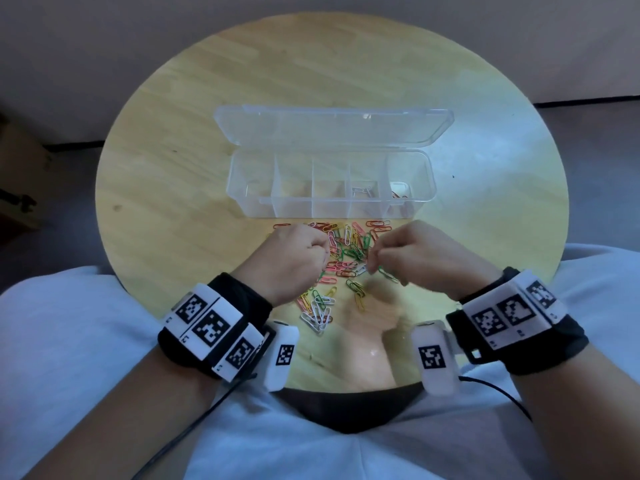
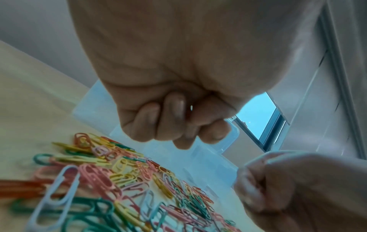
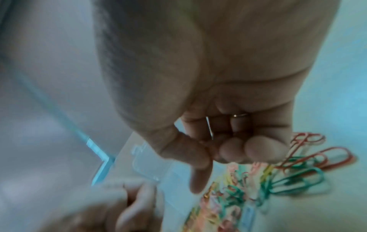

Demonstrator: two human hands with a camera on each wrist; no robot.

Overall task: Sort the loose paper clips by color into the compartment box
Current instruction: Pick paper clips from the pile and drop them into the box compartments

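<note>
Loose paper clips (image 1: 346,244) in red, pink, yellow, green and white lie in a pile on the table, in front of the clear compartment box (image 1: 242,161). The box is open, its lid folded back. Its fourth compartment from the left holds silvery clips (image 1: 362,190); the rightmost holds a white piece and red clips (image 1: 398,194). My left hand (image 1: 322,252) hovers over the pile's left side, curled into a fist (image 2: 178,125) with nothing visible in it. My right hand (image 1: 375,258) is over the pile's right side, thumb against fingertips, pinching a thin pale clip (image 3: 209,127).
The round wooden table (image 1: 173,168) has bare wood left, right and behind the box. A green clip (image 1: 388,275) lies just under my right fingertips. More clips (image 1: 318,310) are scattered near the table's front edge. My lap is below it.
</note>
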